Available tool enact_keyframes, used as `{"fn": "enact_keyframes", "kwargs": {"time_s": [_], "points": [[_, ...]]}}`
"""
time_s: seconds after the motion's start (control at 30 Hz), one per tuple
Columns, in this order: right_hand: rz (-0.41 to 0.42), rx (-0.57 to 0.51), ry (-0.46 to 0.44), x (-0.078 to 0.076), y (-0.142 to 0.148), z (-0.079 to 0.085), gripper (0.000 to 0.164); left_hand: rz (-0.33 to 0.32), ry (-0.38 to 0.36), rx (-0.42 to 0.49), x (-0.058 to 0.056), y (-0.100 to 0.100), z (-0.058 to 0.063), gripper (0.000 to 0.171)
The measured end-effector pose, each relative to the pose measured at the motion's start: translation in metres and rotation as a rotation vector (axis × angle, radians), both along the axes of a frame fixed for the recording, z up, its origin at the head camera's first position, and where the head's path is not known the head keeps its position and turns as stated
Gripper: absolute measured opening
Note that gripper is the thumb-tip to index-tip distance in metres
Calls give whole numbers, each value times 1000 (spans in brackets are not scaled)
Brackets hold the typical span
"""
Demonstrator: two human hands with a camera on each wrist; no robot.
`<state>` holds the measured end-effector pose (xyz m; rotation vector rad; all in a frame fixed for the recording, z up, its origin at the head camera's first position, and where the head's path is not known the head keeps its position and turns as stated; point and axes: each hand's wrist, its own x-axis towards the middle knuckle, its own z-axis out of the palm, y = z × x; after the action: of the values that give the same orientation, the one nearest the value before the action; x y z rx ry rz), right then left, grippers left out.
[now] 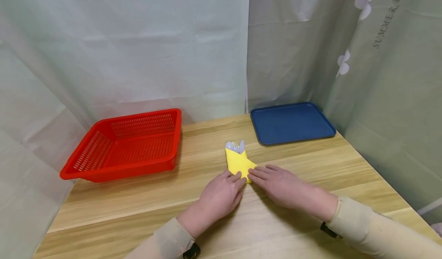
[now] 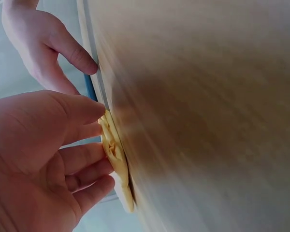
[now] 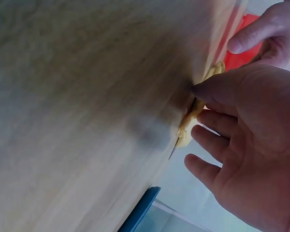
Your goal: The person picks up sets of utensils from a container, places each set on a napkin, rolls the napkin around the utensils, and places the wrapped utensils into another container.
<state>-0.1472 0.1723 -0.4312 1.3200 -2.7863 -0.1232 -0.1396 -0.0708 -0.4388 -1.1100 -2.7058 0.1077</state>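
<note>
A yellow folded napkin lies on the wooden table, its top forming a slanted pocket. From the pocket stick out the ends of a pale grey spoon, fork and knife. My left hand rests its fingertips on the napkin's lower left part, the fingers gently bent. At the pointed right corner, my right hand touches the yellow fabric with fairly straight fingers. Seen from the left wrist, the thumb is right at the end of the thin napkin bundle. The hands partly hide the napkin's bottom end.
A red slotted plastic basket stands at the table's back left. Against the curtain at the back right lies a blue tray. Pale curtains enclose the table behind and at both sides.
</note>
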Motion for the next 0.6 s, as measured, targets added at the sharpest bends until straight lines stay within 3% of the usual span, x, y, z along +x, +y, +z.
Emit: {"fn": "enact_keyframes", "kwargs": {"time_s": [0.2, 0.6], "points": [[2, 10, 8, 1, -1, 2, 54, -15, 65, -27, 2, 0, -3, 33], [-30, 27, -53, 0, -9, 5, 53, -19, 74, -37, 8, 1, 1, 38]]}}
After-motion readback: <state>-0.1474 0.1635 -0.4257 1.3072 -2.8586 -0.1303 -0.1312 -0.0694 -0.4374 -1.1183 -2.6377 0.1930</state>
